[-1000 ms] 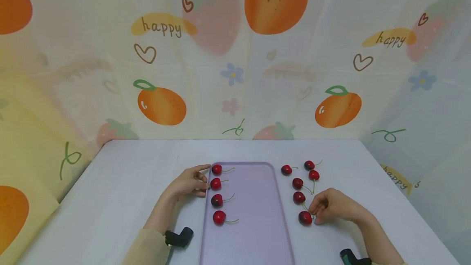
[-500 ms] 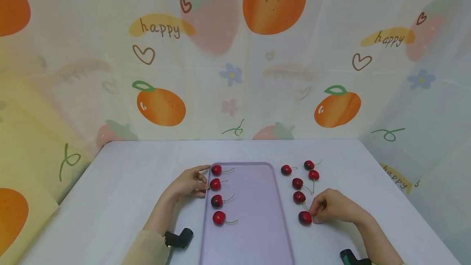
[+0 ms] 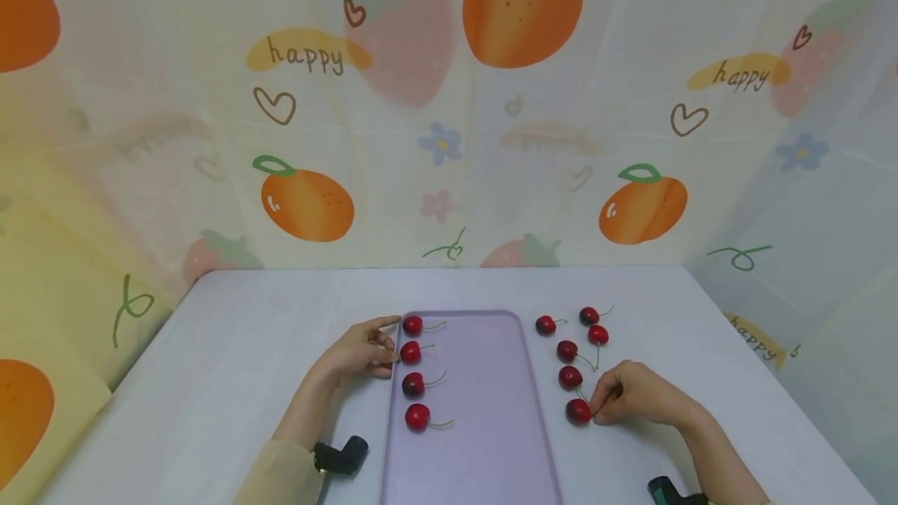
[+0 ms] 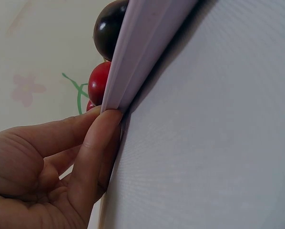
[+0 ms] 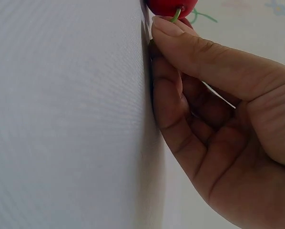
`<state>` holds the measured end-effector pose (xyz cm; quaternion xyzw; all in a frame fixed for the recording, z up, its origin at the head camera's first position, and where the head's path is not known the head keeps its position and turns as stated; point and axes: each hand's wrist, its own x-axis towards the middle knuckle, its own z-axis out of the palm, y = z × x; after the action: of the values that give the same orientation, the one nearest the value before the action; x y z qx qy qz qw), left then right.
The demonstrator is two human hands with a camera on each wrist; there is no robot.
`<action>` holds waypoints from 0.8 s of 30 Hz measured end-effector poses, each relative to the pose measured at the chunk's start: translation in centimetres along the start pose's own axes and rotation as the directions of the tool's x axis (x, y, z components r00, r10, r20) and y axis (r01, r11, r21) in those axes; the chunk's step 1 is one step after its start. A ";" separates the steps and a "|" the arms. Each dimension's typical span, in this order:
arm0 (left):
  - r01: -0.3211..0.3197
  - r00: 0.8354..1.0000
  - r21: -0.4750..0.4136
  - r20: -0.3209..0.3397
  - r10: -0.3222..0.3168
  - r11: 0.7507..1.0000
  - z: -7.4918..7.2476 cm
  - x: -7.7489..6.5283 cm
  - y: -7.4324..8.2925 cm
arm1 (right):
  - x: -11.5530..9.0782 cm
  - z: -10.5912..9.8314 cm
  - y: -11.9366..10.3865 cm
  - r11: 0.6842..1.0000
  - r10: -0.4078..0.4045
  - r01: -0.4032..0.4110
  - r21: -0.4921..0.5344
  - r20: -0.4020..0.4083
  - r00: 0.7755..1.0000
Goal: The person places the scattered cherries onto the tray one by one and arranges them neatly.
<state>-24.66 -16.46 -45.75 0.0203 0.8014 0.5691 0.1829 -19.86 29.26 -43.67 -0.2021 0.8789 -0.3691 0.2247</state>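
A shallow lilac tray point(image 3: 480, 411) lies on the table with several red cherries in a column along its left side; the nearest is a cherry point(image 3: 417, 417) with its stem pointing right. My left hand point(image 3: 361, 347) holds the tray's left edge, and in the left wrist view its thumb point(image 4: 98, 138) presses the outer wall point(image 4: 142, 43). Right of the tray, my right hand point(image 3: 634, 393) pinches the stem point(image 5: 177, 15) of the nearest loose cherry point(image 3: 578, 411). That fruit appears on or barely above the table. My right fingers are curled under the thumb point(image 5: 195, 50).
Several more loose cherries lie beyond my right hand, among them a cherry point(image 3: 570, 378) close to the held one and a far cherry point(image 3: 589, 316). The white table point(image 3: 231, 380) ends at a fruit-printed cloth backdrop point(image 3: 449, 139). Both wrists carry black devices point(image 3: 341, 456).
The cherry at my right hand has shifted slightly left and away from me, its stem now pinched. My left hand and the tray stay where they were.
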 end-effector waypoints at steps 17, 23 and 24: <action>0.009 1.000 0.002 -0.012 -0.009 1.000 -0.1 -0.2 0.1 | 0.1 0.1 -0.5 0.999 -0.038 0.037 0.022 0.021 0.999; -0.001 1.000 -0.016 0.002 0.001 1.000 -0.1 -0.1 0.0 | 0.1 0.0 -0.9 0.998 -0.055 0.055 0.041 0.011 0.998; -0.004 1.000 -0.023 0.006 0.004 1.000 -0.1 -0.1 0.0 | 0.1 0.0 -1.1 0.997 -0.059 0.059 0.045 0.008 0.998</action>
<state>-24.58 -16.57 -45.71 0.0217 0.7943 0.5785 0.1843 -19.79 28.53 -42.89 -0.2245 0.8630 -0.3942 0.2224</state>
